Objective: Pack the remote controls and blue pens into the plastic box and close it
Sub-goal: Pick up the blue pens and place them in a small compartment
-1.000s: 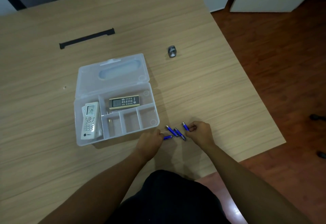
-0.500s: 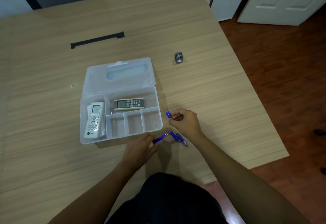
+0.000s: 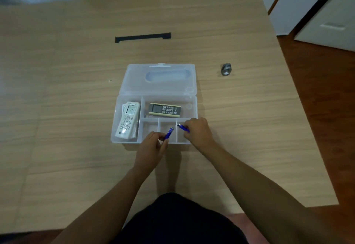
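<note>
We see a big wooden table [image 3: 76, 71] by a white door [image 3: 326, 23]. Our left hand [image 3: 151, 146] pinches a blue pen [image 3: 169, 133], our right hand [image 3: 197, 131] another pen [image 3: 182, 127], over the open box [image 3: 123, 92] holding two remotes [image 3: 128, 120]

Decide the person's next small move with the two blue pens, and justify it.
Probably lower and release both: the left hand holds a blue pen over the clear plastic box's middle front compartment, and the right hand holds another blue pen over the right one.
</note>
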